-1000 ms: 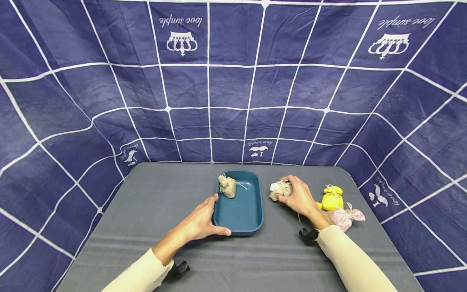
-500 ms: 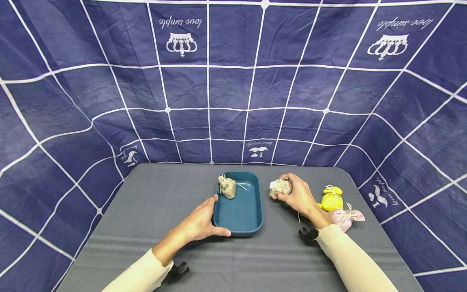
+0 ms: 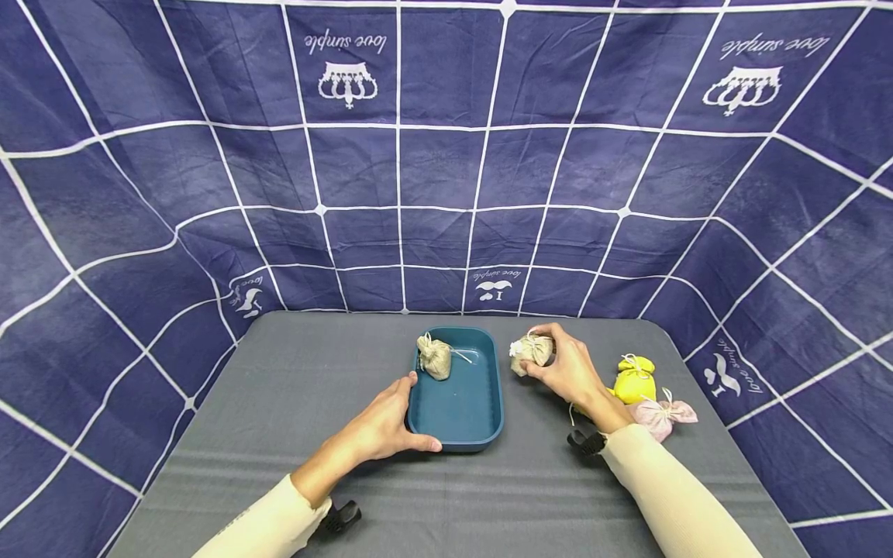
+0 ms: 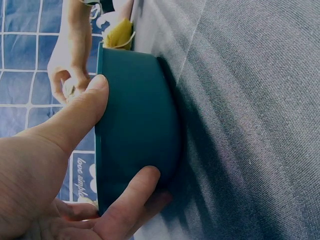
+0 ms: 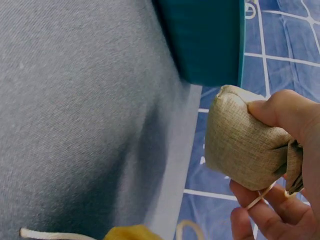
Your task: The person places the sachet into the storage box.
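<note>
A teal plastic tray (image 3: 456, 403) rests on the grey table. My left hand (image 3: 384, 422) holds its near left corner, thumb on the near rim and fingers along the left wall; the left wrist view shows the thumb (image 4: 95, 92) at the rim. Inside, toward the back left, lies a beige drawstring pouch (image 3: 436, 360) with a white string. To the right of the tray, my right hand (image 3: 572, 372) pinches another beige pouch (image 5: 245, 140), raised off the table. That one has a white decoration, and its string dangles under the hand.
Beyond the right wrist a yellow pouch (image 3: 635, 384) and a pale pink pouch (image 3: 659, 417) lie together on the table (image 3: 314, 349). A blue cloth with white lines (image 3: 446, 170) hangs behind and at both sides.
My right hand has shifted slightly left and up with the beige pouch, closer to the tray. The left hand, the tray and the other pouches have stayed put.
</note>
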`<state>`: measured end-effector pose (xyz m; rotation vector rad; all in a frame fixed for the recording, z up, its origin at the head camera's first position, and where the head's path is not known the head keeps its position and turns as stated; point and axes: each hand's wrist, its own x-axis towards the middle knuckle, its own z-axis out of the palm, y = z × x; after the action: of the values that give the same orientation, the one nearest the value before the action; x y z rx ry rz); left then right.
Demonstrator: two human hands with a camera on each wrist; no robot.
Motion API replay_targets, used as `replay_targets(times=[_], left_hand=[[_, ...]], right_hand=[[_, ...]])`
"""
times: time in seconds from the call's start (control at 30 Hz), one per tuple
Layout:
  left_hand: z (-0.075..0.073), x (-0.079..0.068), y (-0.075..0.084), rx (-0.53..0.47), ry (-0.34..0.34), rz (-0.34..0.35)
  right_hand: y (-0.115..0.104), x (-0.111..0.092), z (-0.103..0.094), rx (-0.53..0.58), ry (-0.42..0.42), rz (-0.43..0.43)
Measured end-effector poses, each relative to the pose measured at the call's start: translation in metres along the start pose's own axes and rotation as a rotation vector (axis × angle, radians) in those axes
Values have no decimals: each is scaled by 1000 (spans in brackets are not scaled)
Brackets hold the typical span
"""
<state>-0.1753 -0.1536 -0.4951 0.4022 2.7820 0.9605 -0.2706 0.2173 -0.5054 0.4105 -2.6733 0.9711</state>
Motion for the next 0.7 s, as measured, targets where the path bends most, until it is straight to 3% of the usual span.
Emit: replay_targets(times=[0.7], left_hand=[[0, -1, -1, -18, -13, -10]], right_hand=[[-31, 19, 9, 18, 16, -87]])
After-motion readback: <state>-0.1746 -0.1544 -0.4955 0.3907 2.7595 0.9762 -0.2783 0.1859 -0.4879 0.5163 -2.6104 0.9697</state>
